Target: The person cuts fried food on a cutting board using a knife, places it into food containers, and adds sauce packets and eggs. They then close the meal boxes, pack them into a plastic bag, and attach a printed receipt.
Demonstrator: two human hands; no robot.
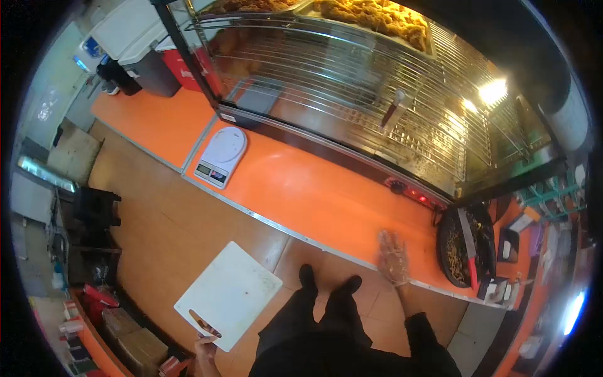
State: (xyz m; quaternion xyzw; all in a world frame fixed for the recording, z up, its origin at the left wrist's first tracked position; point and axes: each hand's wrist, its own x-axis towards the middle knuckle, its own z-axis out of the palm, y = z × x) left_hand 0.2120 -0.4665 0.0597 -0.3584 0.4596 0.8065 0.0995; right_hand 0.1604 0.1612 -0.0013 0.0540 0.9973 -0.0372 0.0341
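My left hand (205, 349) grips a white cutting board (229, 295) by the slot near its corner, fingers through the hole. The board is held out over the floor, left of my legs. In a clear plastic glove, my right hand (394, 259) lies with fingers spread at the front edge of the orange counter (314, 188); I cannot tell whether it presses on the surface. Right of that hand is a dark round pan (449, 245) with bits of food in it. A knife with a red handle (472, 267) rests across the pan.
A white kitchen scale (223, 154) stands on the counter at left. Behind it rises a lit display cabinet (301, 135) with wire racks and trays of fried food (377, 22). Cardboard boxes (141, 349) sit at lower left, and a black stool (96, 207) stands above them.
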